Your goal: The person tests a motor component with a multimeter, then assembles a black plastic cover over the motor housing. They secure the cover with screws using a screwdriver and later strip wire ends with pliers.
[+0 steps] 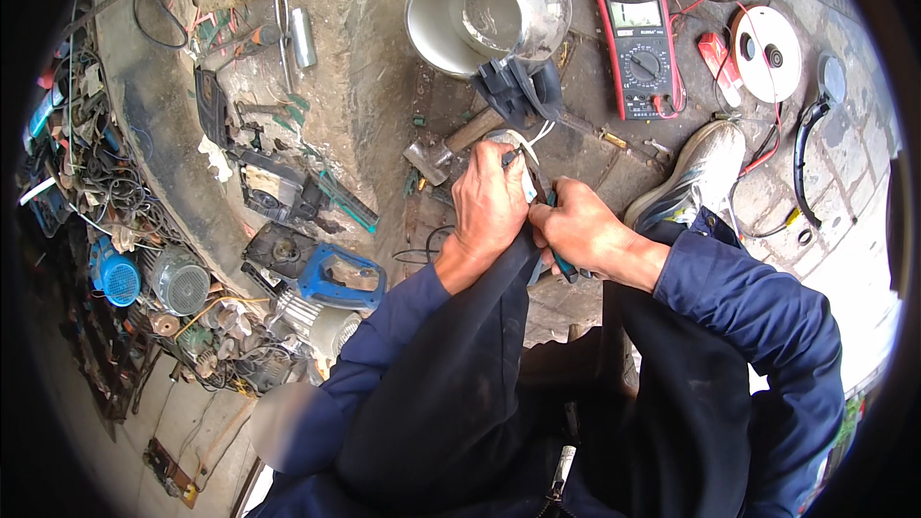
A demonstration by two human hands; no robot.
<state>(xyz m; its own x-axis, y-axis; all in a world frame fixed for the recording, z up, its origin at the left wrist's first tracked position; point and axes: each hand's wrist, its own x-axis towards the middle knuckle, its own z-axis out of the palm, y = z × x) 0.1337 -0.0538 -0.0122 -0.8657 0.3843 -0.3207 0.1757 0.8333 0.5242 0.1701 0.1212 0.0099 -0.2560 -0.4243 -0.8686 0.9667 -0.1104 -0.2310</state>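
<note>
My left hand (489,201) rests over my knee and pinches thin wires (533,139) that run up to a black plastic base (518,86) on a silver metal pot (484,5). My right hand (580,230) sits just beside it, closed around a tool with teal handles (566,270); its dark jaws (533,180) reach up to the wires between the two hands. Both hands touch each other above my dark trouser leg. The wire ends are partly hidden by my left fingers.
A hammer (446,149) lies on the ground left of my hands. A red multimeter (645,53) and a white reel (767,53) lie at the upper right. My shoe (696,173) is right of them. A blue-handled power tool (331,278) and motor parts crowd the left.
</note>
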